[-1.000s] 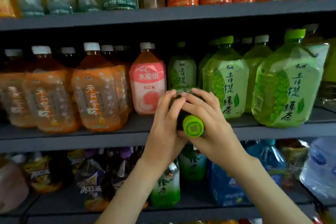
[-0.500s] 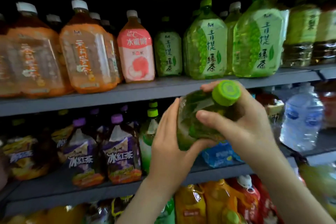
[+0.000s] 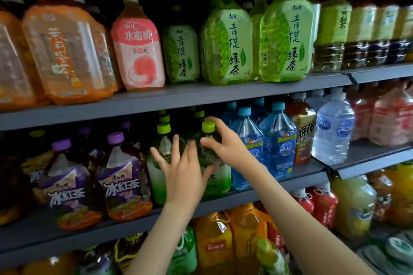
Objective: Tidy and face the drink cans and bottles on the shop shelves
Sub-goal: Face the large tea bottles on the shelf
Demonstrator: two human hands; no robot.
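Observation:
A green tea bottle (image 3: 218, 182) with a lime cap stands upright at the front of the middle shelf (image 3: 257, 195), between another green tea bottle (image 3: 158, 163) and blue water bottles (image 3: 277, 145). My right hand (image 3: 225, 143) grips its neck and shoulder just below the cap. My left hand (image 3: 181, 174) lies flat against its body with fingers spread and the thumb across the front. It covers most of the label.
The shelf above holds large green tea bottles (image 3: 225, 40), a pink peach bottle (image 3: 138, 44) and orange bottles (image 3: 64, 47). Purple iced tea bottles (image 3: 125, 181) stand left of my hands. Orange and red bottles (image 3: 214, 243) fill the shelf below.
The green bottle has gone from tilted in both hands in front of the shelves to upright on the middle shelf. My left hand's fingers have spread apart. The view has dropped lower.

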